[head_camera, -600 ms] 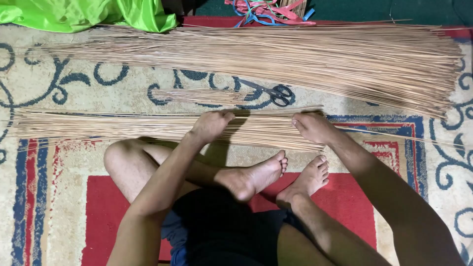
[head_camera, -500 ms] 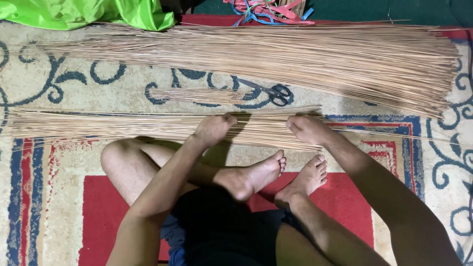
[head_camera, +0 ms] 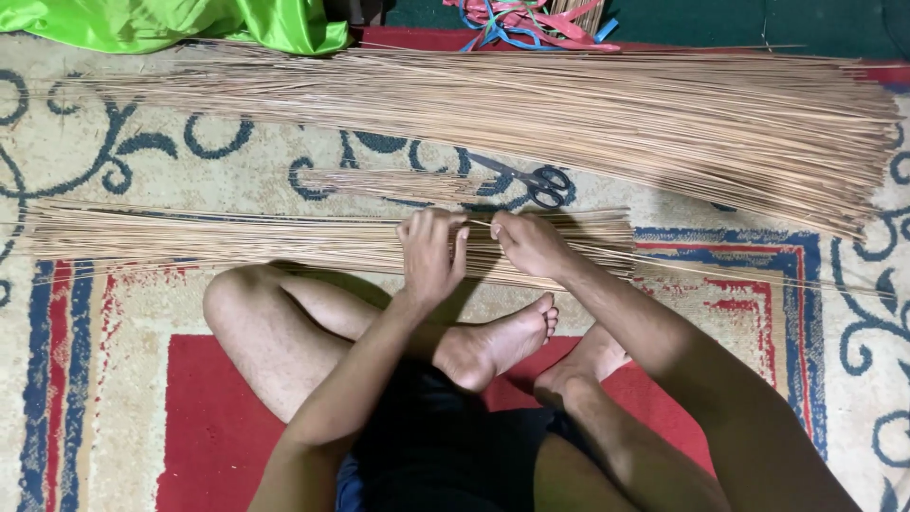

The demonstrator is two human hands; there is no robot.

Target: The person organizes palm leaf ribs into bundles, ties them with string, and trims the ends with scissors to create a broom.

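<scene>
Two hands have come closer together on the near bundle of thin sticks, which lies flat on the rug just past the crossed legs. The left hand now curls its fingers around some sticks. The right hand presses down beside it. They look busy gathering sticks. A bigger stick pile lies farther away, with scissors between.

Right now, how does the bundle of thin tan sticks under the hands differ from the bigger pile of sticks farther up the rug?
The near bundle of thin tan sticks is slimmer and flatter; the far pile of tan sticks is wider and fans out rightward. The left hand and right hand rest on the near bundle; nothing touches the far pile. Both lie lengthwise across the patterned rug.
</scene>
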